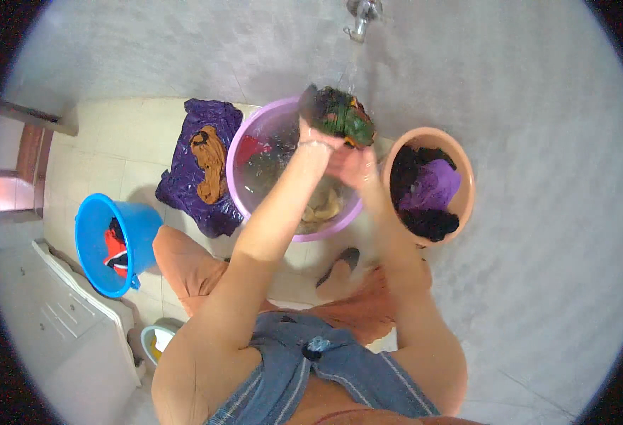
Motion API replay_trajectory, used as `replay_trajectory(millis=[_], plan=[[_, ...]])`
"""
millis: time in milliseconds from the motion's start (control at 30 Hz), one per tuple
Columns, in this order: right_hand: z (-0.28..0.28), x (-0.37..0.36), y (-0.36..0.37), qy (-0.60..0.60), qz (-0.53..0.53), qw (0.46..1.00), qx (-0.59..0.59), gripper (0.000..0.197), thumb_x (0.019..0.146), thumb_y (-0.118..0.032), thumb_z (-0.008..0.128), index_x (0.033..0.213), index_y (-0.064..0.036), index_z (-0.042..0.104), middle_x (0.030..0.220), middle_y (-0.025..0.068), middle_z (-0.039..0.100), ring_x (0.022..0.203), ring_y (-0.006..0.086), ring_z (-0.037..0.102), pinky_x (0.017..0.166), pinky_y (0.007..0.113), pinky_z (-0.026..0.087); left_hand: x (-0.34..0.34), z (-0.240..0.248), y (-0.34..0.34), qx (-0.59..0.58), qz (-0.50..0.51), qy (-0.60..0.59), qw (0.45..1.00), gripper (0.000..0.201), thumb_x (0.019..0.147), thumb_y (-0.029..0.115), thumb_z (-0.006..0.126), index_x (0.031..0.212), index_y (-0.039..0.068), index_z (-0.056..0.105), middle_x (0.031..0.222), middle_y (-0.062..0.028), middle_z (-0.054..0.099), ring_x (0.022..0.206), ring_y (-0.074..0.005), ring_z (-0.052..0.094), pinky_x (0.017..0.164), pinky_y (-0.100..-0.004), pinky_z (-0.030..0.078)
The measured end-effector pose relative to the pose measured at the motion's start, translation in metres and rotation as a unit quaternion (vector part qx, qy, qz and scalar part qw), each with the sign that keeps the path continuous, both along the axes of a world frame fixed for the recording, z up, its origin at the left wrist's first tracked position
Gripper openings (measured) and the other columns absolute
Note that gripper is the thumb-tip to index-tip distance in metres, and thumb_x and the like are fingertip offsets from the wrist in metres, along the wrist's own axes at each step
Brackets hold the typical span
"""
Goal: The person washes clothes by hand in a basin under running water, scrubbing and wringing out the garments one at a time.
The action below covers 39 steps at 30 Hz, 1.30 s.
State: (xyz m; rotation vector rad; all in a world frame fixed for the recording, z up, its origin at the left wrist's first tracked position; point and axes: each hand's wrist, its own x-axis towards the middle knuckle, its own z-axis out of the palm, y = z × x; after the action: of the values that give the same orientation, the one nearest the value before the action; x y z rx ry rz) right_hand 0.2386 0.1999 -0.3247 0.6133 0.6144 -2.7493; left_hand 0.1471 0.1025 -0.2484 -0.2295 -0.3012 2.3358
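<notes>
Holding the green cloth (pixel 350 122) over the far edge of the pink basin (pixel 233 170), left hand (pixel 320 134) clamped on it — right hand (pixel 354 166) blurred beneath, its grip I cannot tell — narrow gap from basin to peach tub (pixel 468 173)

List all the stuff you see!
tap: 1, silver, top
wall: 1, grey, behind tap
bundle: 1, mostly green, under tap
washtub: 1, lilac, middle
second tub: 1, peach, right
clothes: several, mixed colours, in washtub, second tub and bucket
sheet: 1, purple, beside washtub
rag: 1, brown, on sheet
bucket: 1, blue, left
basin: 1, pale, lower left
panelled unit: 1, white, lower left
shoe: 1, dark, below washtub
left hand: 1, bare, holding bundle
right hand: 1, blurred, at bundle
</notes>
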Motion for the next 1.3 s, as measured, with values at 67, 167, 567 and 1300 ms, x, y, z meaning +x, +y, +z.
replay_trajectory(millis=[67,167,567,1300], plan=[[0.036,-0.006,-0.062,0.305,-0.001,0.952,-0.005,0.067,0.073,-0.054,0.046,0.118,-0.0059,0.037,0.105,0.0155,0.05,0.096,0.0281,0.049,0.084,0.042,0.038,0.021,-0.005,-0.013,0.009,0.065,-0.032,0.997,0.049,0.071,0.048,0.049,0.102,0.009,0.052,0.101,-0.0132,0.052,0.094,-0.0329,0.047,0.081,-0.0472,0.039],[0.093,0.001,-0.096,0.298,0.017,0.936,-0.188,0.063,0.073,-0.052,0.047,0.114,-0.0044,0.04,0.098,0.0129,0.051,0.09,0.0267,0.05,0.078,0.04,0.04,0.067,0.015,-0.021,-0.025,0.267,-0.008,0.963,0.051,0.081,0.042,0.028,0.119,0.01,0.04,0.115,-0.0077,0.046,0.105,-0.0234,0.042,0.091,-0.04,0.032],[0.197,-0.015,-0.08,-0.062,0.078,0.995,0.014,0.024,0.074,-0.024,0.051,0.087,-0.0037,0.053,0.07,0.0018,0.053,0.064,0.0145,0.053,0.053,0.029,0.043,0.082,0.132,-0.114,-0.309,-0.232,0.183,0.904,0.03,0.074,0.019,0.058,0.1,0.007,0.051,0.079,-0.0014,0.055,0.07,-0.011,0.053,0.063,-0.0234,0.044],[0.351,-0.071,-0.165,-0.082,-0.173,0.976,0.102,0.009,0.065,0.002,0.052,0.073,-0.0017,0.05,0.069,0.0063,0.053,0.057,0.0194,0.051,0.053,0.028,0.045,0.107,0.257,-0.148,-0.885,0.184,0.195,0.38,0.064,0.076,0.026,0.053,0.125,-0.002,0.022,0.12,-0.0267,0.029,0.113,-0.0362,0.029,0.095,-0.0374,0.023]])
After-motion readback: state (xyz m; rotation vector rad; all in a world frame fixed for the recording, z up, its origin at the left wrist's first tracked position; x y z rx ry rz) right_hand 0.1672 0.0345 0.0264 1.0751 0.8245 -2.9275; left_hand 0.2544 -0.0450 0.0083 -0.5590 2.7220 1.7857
